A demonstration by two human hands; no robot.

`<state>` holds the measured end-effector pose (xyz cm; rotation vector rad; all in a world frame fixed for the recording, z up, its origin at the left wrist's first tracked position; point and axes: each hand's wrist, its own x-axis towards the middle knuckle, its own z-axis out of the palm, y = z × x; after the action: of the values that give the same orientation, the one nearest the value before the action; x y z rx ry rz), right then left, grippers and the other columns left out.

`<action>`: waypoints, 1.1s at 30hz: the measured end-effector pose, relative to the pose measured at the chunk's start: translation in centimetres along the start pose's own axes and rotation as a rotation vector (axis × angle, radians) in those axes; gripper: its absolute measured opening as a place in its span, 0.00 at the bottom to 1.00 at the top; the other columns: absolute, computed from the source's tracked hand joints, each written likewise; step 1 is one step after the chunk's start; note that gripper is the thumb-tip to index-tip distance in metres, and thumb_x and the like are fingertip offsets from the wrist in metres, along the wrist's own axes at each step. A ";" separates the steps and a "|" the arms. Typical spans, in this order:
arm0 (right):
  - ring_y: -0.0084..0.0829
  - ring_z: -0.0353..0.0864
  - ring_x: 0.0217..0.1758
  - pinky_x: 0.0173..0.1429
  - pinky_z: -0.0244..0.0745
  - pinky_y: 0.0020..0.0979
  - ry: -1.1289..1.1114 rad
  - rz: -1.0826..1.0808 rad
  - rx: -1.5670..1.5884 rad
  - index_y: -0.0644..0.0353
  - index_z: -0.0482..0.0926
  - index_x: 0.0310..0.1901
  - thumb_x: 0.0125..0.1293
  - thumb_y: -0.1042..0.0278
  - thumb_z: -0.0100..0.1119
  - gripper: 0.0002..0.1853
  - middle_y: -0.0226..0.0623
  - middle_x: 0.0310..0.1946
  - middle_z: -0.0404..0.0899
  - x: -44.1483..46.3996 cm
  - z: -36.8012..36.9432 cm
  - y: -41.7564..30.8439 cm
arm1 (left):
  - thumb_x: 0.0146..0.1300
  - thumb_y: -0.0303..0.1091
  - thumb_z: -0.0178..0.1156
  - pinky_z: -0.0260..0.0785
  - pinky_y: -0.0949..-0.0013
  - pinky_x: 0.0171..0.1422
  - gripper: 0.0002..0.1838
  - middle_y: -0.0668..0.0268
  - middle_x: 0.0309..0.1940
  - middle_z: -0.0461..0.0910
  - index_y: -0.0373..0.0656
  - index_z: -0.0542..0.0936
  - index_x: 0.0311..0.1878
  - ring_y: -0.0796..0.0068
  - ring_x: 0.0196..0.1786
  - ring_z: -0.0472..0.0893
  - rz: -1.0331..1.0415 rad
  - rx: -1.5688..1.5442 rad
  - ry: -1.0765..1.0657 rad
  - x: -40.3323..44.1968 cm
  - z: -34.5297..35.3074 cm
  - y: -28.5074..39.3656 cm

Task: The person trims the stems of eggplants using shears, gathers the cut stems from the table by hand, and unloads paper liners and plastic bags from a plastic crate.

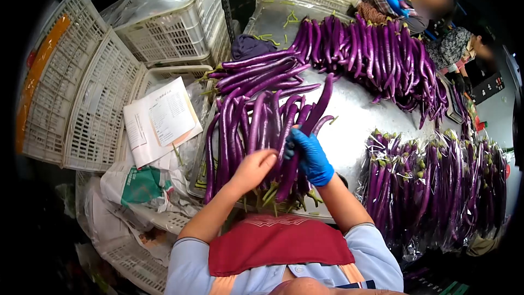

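Here, a blue-gloved right hand (309, 155) grips a long eggplant (289, 179) at the near pile (224, 136); whether the bare left hand (255, 169) grips cannot be told. Light, even pressure should avoid bruising. Beyond, far eggplants (376, 57) line the metal table (349, 98).

Purple eggplants (255, 123) on metal table (352, 110)
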<state>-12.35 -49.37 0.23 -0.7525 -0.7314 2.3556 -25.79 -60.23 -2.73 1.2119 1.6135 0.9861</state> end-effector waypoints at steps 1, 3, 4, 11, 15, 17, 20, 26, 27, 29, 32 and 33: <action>0.22 0.68 0.24 0.29 0.67 0.24 -0.004 -0.017 -0.025 0.54 0.68 0.40 0.61 0.64 0.57 0.10 0.27 0.23 0.68 0.0 0.9 0.2 | 0.64 0.38 0.51 0.66 0.67 0.54 0.17 0.56 0.45 0.77 0.36 0.73 0.51 0.68 0.49 0.75 -0.042 -0.111 -0.104 -0.6 0.0 1.1; 0.22 0.71 0.28 0.35 0.69 0.23 -0.078 -0.016 -0.093 0.57 0.68 0.42 0.62 0.65 0.56 0.11 0.29 0.28 0.71 0.8 1.9 1.0 | 0.65 0.36 0.51 0.64 0.69 0.56 0.19 0.60 0.47 0.75 0.35 0.70 0.54 0.73 0.51 0.73 -0.037 -0.435 -0.172 -1.8 0.8 1.3; 0.22 0.71 0.31 0.37 0.69 0.23 -0.110 -0.017 -0.150 0.58 0.68 0.45 0.62 0.66 0.55 0.12 0.30 0.30 0.72 0.9 3.2 1.5 | 0.65 0.35 0.52 0.63 0.69 0.58 0.20 0.62 0.48 0.74 0.34 0.68 0.55 0.75 0.51 0.72 0.017 -0.640 -0.125 -2.4 1.2 1.3; 0.27 0.76 0.37 0.43 0.73 0.28 -0.355 0.058 -0.243 0.64 0.67 0.52 0.67 0.67 0.47 0.15 0.42 0.41 0.76 3.1 4.8 4.9 | 0.67 0.42 0.47 0.68 0.68 0.48 0.19 0.58 0.39 0.75 0.40 0.63 0.55 0.70 0.41 0.75 0.392 -0.961 0.621 -11.1 -4.7 -0.6; 0.28 0.77 0.32 0.36 0.74 0.26 -0.287 0.219 -0.270 0.61 0.72 0.47 0.63 0.71 0.49 0.11 0.38 0.33 0.79 4.4 1.4 8.1 | 0.66 0.44 0.50 0.71 0.68 0.45 0.19 0.60 0.36 0.76 0.42 0.65 0.54 0.71 0.38 0.77 0.388 -0.985 1.123 -19.0 -9.6 -2.2; 0.27 0.77 0.29 0.34 0.72 0.23 -0.202 0.201 -0.307 0.61 0.72 0.45 0.63 0.71 0.50 0.10 0.38 0.31 0.79 4.6 0.9 8.7 | 0.65 0.44 0.51 0.71 0.69 0.43 0.17 0.63 0.35 0.76 0.42 0.67 0.51 0.73 0.37 0.76 0.338 -0.939 1.357 -23.7 -12.8 -3.3; 0.25 0.75 0.27 0.31 0.70 0.21 -0.135 0.161 -0.340 0.61 0.72 0.43 0.62 0.72 0.50 0.09 0.38 0.30 0.79 5.1 0.7 9.1 | 0.65 0.44 0.53 0.71 0.71 0.41 0.15 0.66 0.34 0.76 0.41 0.70 0.45 0.75 0.35 0.76 0.275 -0.917 1.722 -30.6 -21.4 -4.7; 0.26 0.74 0.27 0.32 0.70 0.23 -0.193 0.146 -0.386 0.61 0.73 0.42 0.62 0.71 0.51 0.08 0.36 0.28 0.77 3.7 3.6 10.4 | 0.64 0.50 0.51 0.73 0.60 0.45 0.26 0.58 0.42 0.76 0.36 0.67 0.53 0.65 0.38 0.78 -0.059 -0.563 2.086 -43.7 -43.9 -10.7; 0.26 0.75 0.27 0.32 0.70 0.23 -0.151 0.131 -0.390 0.61 0.74 0.41 0.62 0.71 0.51 0.08 0.36 0.28 0.77 2.9 4.5 10.6 | 0.64 0.49 0.51 0.73 0.62 0.44 0.26 0.58 0.41 0.77 0.36 0.67 0.55 0.65 0.38 0.78 -0.165 -0.527 2.061 -43.1 -44.7 -11.9; 0.25 0.74 0.27 0.32 0.69 0.24 -0.059 0.090 -0.419 0.61 0.73 0.40 0.62 0.70 0.52 0.07 0.34 0.28 0.76 1.5 5.0 9.9 | 0.65 0.45 0.51 0.71 0.65 0.41 0.24 0.59 0.41 0.77 0.38 0.67 0.57 0.67 0.40 0.78 -0.184 -0.519 1.814 -39.0 -44.5 -14.0; 0.23 0.68 0.24 0.31 0.66 0.25 -0.118 -0.004 -0.360 0.60 0.73 0.38 0.62 0.69 0.52 0.05 0.29 0.24 0.71 1.1 0.7 8.1 | 0.65 0.37 0.51 0.67 0.73 0.37 0.17 0.63 0.39 0.78 0.39 0.70 0.54 0.74 0.40 0.77 0.015 -0.481 1.268 -27.7 -38.0 -11.2; 0.23 0.71 0.27 0.33 0.67 0.24 0.095 -0.054 -0.532 0.60 0.73 0.39 0.63 0.68 0.51 0.07 0.31 0.26 0.74 -0.8 2.3 6.0 | 0.65 0.37 0.50 0.67 0.74 0.38 0.16 0.64 0.38 0.78 0.39 0.71 0.53 0.75 0.38 0.77 -0.006 -0.440 1.101 -23.8 -34.9 -8.8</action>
<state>-15.28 -54.79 -1.73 -1.0368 -1.3414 2.0726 -57.71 -88.47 4.09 0.3102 1.9844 2.0784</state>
